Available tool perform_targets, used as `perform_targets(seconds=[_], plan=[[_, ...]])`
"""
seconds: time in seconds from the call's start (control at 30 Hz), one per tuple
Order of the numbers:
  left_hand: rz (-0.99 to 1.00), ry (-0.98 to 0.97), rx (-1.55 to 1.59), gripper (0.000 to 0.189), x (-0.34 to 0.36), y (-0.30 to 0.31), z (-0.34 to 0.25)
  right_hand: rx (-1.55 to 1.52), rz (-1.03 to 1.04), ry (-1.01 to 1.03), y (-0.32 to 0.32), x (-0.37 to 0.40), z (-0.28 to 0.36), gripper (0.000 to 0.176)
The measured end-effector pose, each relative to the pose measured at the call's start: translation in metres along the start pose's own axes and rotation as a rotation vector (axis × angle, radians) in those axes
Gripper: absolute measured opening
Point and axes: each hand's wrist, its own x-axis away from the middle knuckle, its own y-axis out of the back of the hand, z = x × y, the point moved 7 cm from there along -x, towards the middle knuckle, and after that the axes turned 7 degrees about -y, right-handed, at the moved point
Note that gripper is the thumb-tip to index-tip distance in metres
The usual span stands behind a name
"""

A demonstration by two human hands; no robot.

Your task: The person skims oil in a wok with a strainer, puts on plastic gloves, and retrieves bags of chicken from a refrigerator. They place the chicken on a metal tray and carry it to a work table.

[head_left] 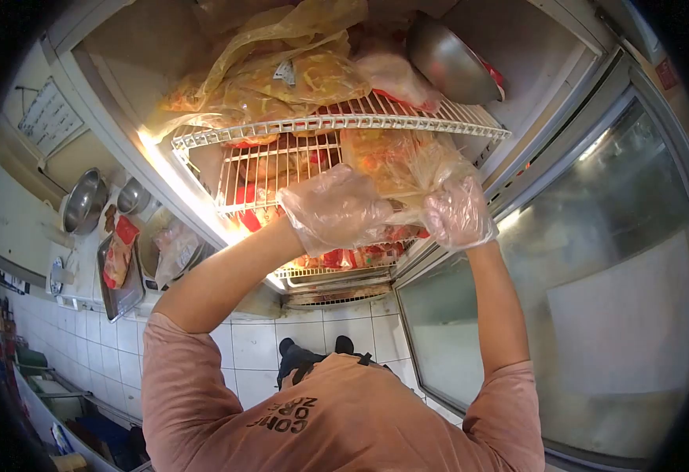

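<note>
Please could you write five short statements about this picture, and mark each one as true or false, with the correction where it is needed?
1. The left hand and the right hand wear thin transparent plastic gloves. True.
2. Both hands grip the gathered end of a translucent plastic bag with yellow-orange contents. True.
3. The round silver metal bowl on the upper white wire shelf is at the left end. False: it is at the right end.
4. The framed glass door on the right is closed. False: it stands open.
5. The pinkish-orange shirt has dark lettering. True.
</note>
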Motion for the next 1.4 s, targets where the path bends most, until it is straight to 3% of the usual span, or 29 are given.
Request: perform_targets(seconds=[0.07, 0.17, 0.23, 0.3, 0.37, 0.4, 0.43, 0.47, 0.5, 0.57, 0.63, 0.7, 0.73, 0.77, 0.87, 0.93, 1.03, 1.1, 1.17, 1.3, 1.37, 1.4], plan=[[0.17, 0.091, 0.001, 0.03, 0.001, -0.009, 0.003, -0.022, -0.005, -0.005, -0.002, 0.002, -0.004, 0.017], [0.0, 0.14, 0.03, 0.026, 0.016, -0.013, 0.011, -0.057, -0.025, -0.002, -0.004, -0.001, -0.009, 0.013], [-0.141, -0.088, -0.351, 0.024, 0.026, -0.018, 0.012, -0.062, 0.023, -0.047, -0.006, -0.001, -0.006, 0.012], [-0.069, -0.11, -0.324, 0.024, 0.023, -0.007, 0.01, -0.033, 0.123, -0.145, -0.005, -0.003, 0.004, 0.013], [0.214, 0.094, 0.122, 0.024, 0.021, -0.001, 0.011, -0.007, 0.221, -0.232, -0.004, -0.005, 0.013, 0.014], [-0.012, 0.071, 0.012, 0.025, 0.014, -0.006, 0.02, 0.007, 0.267, -0.268, -0.006, -0.009, 0.011, 0.014], [-0.226, 0.043, -0.093, 0.026, 0.009, -0.032, 0.032, -0.008, 0.128, -0.256, 0.0, -0.009, 0.014, 0.014], [-0.434, 0.008, -0.196, 0.027, 0.009, -0.021, 0.025, -0.025, -0.009, -0.252, 0.005, -0.003, 0.017, 0.015], [-0.365, 0.08, -0.267, 0.025, 0.002, -0.026, 0.023, -0.039, -0.149, -0.25, 0.013, 0.003, 0.019, 0.015], [-0.235, 0.224, -0.417, 0.024, -0.023, -0.024, 0.015, -0.075, -0.179, -0.351, 0.02, 0.008, 0.017, 0.025], [-0.142, 0.219, -0.553, 0.026, -0.045, -0.054, 0.024, -0.145, -0.164, -0.477, 0.022, 0.009, 0.014, 0.032], [-0.232, 0.329, -0.256, 0.027, -0.052, -0.043, 0.02, -0.027, -0.092, -0.502, 0.035, 0.004, 0.017, 0.034], [-0.369, 0.441, 0.11, 0.028, -0.051, -0.032, 0.019, 0.078, -0.041, -0.482, 0.039, 0.002, 0.018, 0.035], [-0.503, 0.547, 0.478, 0.029, -0.049, -0.022, 0.018, -0.007, -0.066, -0.478, 0.039, 0.004, 0.017, 0.033], [0.033, 0.306, -0.086, 0.039, -0.098, -0.023, -0.001, -0.192, -0.131, -0.449, 0.032, 0.012, 0.007, 0.031], [0.08, 0.359, -0.056, 0.045, -0.103, -0.02, 0.006, -0.236, -0.159, -0.412, 0.027, 0.017, -0.001, 0.033], [0.171, 0.32, -0.011, 0.059, -0.103, -0.026, 0.014, -0.344, -0.167, -0.631, 0.017, 0.03, -0.011, 0.038], [0.17, 0.314, 0.078, 0.063, -0.102, -0.026, 0.012, -0.334, 0.036, -0.686, 0.001, 0.03, -0.008, 0.04], [0.106, 0.375, 0.227, 0.062, -0.1, -0.018, 0.009, -0.268, 0.098, -0.64, -0.009, 0.028, -0.009, 0.04], [0.13, 0.395, -0.034, 0.05, -0.1, 0.001, -0.004, -0.174, -0.02, -0.485, -0.004, 0.019, 0.0, 0.046], [0.05, 0.466, -0.092, 0.039, -0.11, -0.001, 0.004, -0.181, 0.037, -0.489, 0.006, 0.013, 0.0, 0.053], [0.13, 0.52, -0.238, 0.031, -0.12, -0.013, 0.01, -0.178, 0.12, -0.49, 0.01, 0.012, -0.005, 0.057]])
